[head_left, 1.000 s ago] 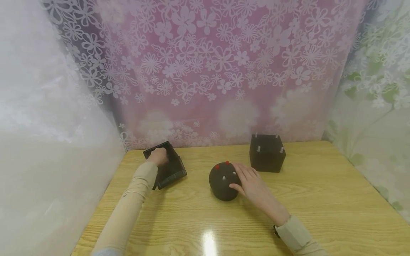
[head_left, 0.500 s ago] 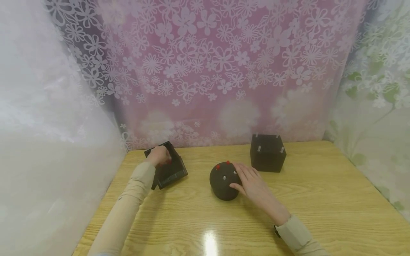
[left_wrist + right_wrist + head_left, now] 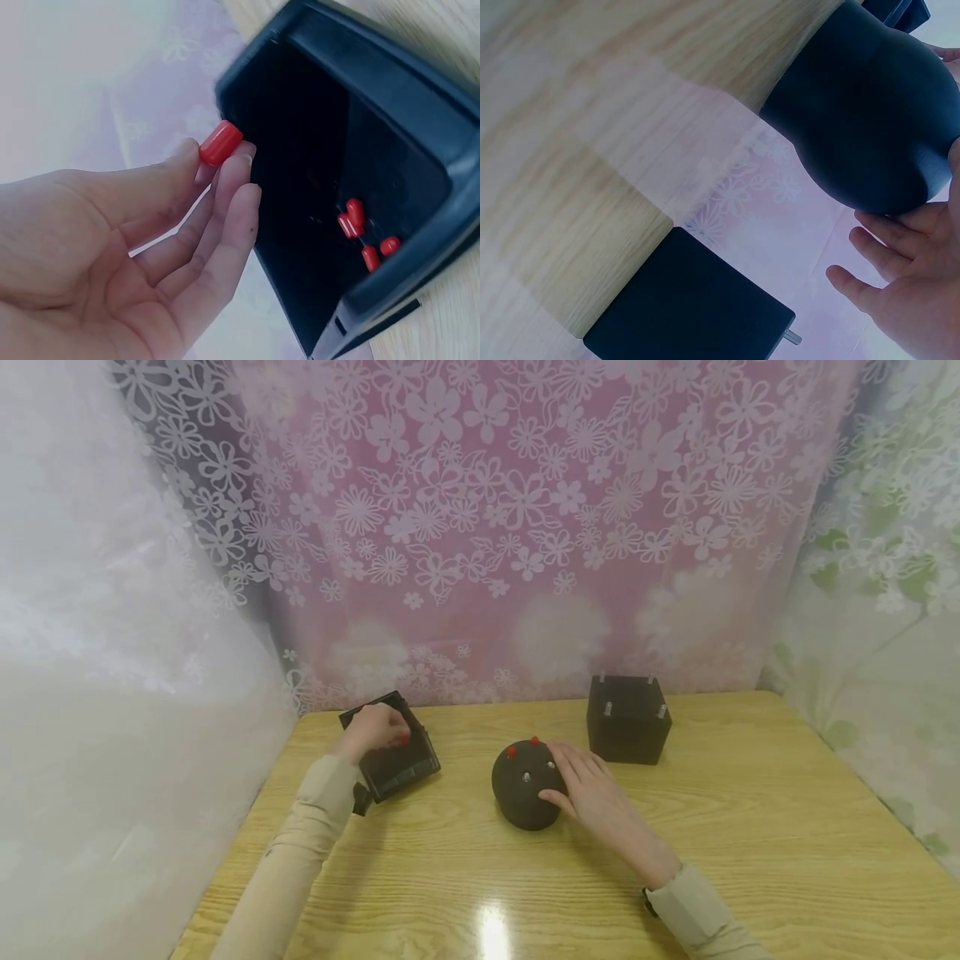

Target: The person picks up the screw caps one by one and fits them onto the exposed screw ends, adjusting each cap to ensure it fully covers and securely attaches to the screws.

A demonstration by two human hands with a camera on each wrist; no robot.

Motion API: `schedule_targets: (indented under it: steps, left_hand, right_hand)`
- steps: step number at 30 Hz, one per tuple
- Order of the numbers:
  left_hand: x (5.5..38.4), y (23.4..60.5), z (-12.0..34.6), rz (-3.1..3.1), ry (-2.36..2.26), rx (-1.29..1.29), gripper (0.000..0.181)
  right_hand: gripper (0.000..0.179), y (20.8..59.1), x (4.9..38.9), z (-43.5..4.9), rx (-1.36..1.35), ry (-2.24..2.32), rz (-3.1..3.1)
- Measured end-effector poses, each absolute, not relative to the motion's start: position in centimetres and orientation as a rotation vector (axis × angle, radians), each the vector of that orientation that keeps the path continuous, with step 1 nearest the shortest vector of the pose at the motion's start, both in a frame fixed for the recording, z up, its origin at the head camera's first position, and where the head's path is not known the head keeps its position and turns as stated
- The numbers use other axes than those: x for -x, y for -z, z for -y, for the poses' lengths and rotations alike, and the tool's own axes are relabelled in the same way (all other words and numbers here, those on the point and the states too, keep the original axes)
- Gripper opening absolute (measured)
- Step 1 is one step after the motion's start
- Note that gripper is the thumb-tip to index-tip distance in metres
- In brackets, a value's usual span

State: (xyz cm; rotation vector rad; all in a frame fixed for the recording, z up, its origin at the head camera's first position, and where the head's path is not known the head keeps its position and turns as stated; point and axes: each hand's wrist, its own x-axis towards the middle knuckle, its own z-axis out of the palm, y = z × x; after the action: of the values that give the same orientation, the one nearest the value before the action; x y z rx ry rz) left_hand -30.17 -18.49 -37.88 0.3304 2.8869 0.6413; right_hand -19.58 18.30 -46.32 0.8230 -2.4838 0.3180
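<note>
My left hand [image 3: 375, 727] is over the open black bin [image 3: 401, 756] at the back left. Between thumb and fingertips it pinches a small red cap [image 3: 221, 142], held near the bin's rim in the left wrist view. Several more red caps [image 3: 356, 210] lie inside the bin. Mid-table stands a round black block [image 3: 525, 806]; two red caps [image 3: 512, 751] sit at the far side of its top, and bare metal posts [image 3: 527, 777] show nearer. My right hand [image 3: 598, 802] rests against the block's right side, thumb toward the front, fingers extended along its edge.
A square black block [image 3: 628, 731] with several threaded metal posts [image 3: 608, 708] stands at the back right. Behind the wooden table [image 3: 450, 885] hangs a pink floral curtain [image 3: 487, 527], with pale sheets on both sides.
My left hand has come up and a little rightward from inside the bin, and a red cap now shows at its fingertips. The right hand and round block stay in place.
</note>
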Motion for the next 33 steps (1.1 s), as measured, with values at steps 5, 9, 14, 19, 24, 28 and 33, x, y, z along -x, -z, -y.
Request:
schedule_targets:
  steps: [5,9,14,19,24,28,33]
  left_hand:
    - [29.2,37.7,18.0,-2.858,-0.772,-0.382,0.021]
    - [28.5,37.7,17.5,-2.816,-0.891,-0.396,0.022]
    - [27.7,37.9,16.5,-2.813,-0.954,-0.403,0.024]
    - [26.9,38.3,15.6,-2.79,-1.06,-0.4,0.023]
    - [26.0,39.0,14.6,-2.747,-1.177,-0.469,0.022]
    - [25.2,39.5,13.8,-2.754,-1.21,-0.515,0.022]
    - [24.3,39.7,12.8,-2.766,-1.289,-0.516,0.02]
  right_hand:
    - [0.083,46.2,19.6,-18.3,-0.824,-0.323,2.494]
    - [0.083,46.2,19.5,-18.3,-0.819,-0.315,2.504]
    - [0.082,46.3,19.5,-18.3,-0.816,-0.314,2.496]
    - [0.082,46.3,19.5,-18.3,-0.817,-0.312,2.491]
    - [0.082,46.3,19.5,-18.3,-0.815,-0.319,2.497]
    - [0.082,46.3,19.5,-18.3,-0.822,-0.317,2.494]
    - [0.081,46.3,19.4,-18.3,-0.826,-0.312,2.489]
